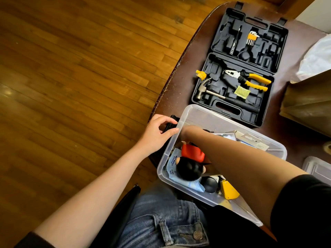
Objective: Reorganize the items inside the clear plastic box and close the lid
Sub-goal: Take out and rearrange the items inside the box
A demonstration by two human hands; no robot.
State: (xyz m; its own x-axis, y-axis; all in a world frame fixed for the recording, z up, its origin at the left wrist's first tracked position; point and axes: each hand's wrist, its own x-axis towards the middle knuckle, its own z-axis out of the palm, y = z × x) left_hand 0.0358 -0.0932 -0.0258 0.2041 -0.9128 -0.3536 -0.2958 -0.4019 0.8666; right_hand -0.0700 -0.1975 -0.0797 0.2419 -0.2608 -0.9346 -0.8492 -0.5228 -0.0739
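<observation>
The clear plastic box [206, 113] stands open on the table's near edge, above my lap. Inside lie a figurine with a black head and red shirt [192, 162], a blue wet-wipes pack [172, 162], a black ball [209, 184], a yellow tool [229, 190] and card packets [250, 140]. My left hand [158, 134] grips a black object [172, 123] at the box's left outer wall. My right hand [187, 134] reaches down inside the box's far left corner; the frosted wall and my forearm hide its fingers. A clear lid [317, 167] lies at the right edge.
An open black tool case [240, 67] lies beyond the box, holding pliers, a hammer and hex keys. A brown paper bag [308, 102] and a white plastic bag [317, 58] stand on the right. Wooden floor spreads left of the table's curved edge [172, 77].
</observation>
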